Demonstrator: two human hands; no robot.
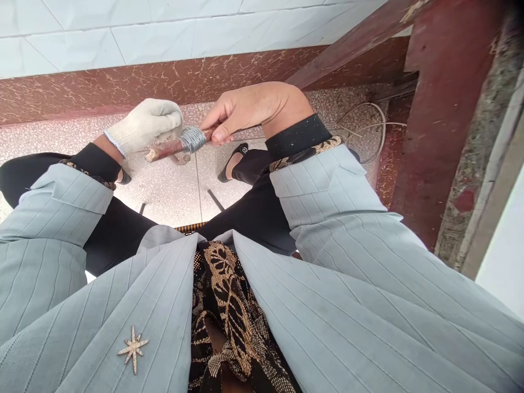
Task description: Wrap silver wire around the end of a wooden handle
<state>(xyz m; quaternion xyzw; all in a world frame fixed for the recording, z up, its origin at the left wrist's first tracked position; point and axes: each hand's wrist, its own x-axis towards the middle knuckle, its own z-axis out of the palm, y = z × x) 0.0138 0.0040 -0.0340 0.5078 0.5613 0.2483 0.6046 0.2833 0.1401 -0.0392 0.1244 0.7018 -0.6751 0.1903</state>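
A reddish-brown wooden stick (167,149) lies roughly level in front of me, its left end worn and pale. Silvery wire (192,140) is wound in many turns around its middle. Bare, my right hand (256,108) pinches the stick just right of the coil, thumb in front and fingers over the top. A white knitted glove covers my left hand (146,124). It is closed just left of the wire, above and behind the stick; what its fingers hold is hidden. A small curved brownish piece (180,159) shows below the stick.
Beyond my hands stands a white-tiled wall (155,38) with a brown marbled base strip (164,82). Dark red wooden beams (442,109) rise on the right, near a loose pale cable (380,123). The speckled floor (172,191) shows between my black-trousered legs.
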